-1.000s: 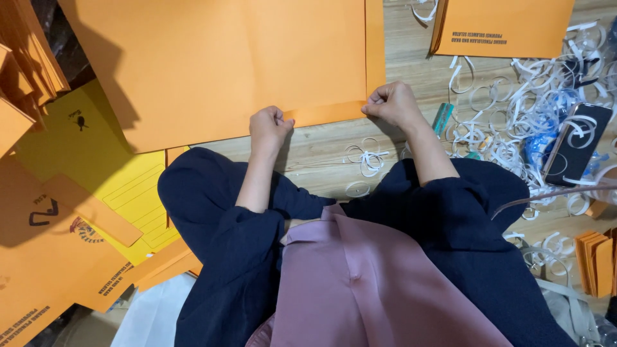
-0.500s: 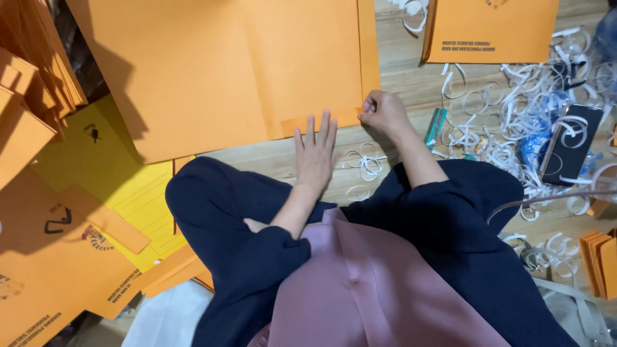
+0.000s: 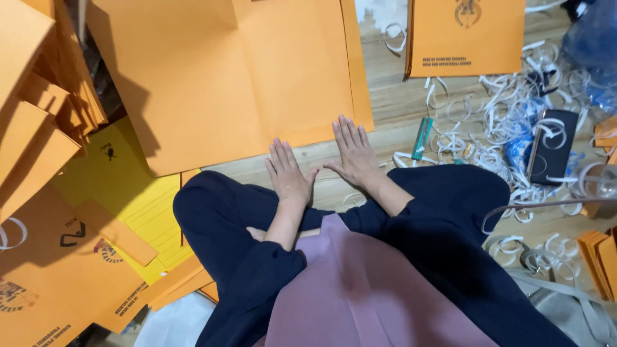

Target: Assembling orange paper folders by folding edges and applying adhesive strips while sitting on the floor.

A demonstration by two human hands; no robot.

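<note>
The big orange paper sheet (image 3: 225, 83) is laid on the wooden floor (image 3: 398, 103). Its near edge is pressed flat by the left hand (image 3: 289, 172) and right hand (image 3: 352, 151), fingers spread open, nothing held. The fold seems to be getting smoothed; firm sliding along that edge is likely needed.

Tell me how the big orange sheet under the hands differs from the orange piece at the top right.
The big orange sheet is larger and shows a plain face with crease lines; the orange piece at the top right is smaller and printed. Both flat hands rest on the sheet's near edge; the piece lies untouched among white strips. Both lie flat on the wooden floor.
</note>
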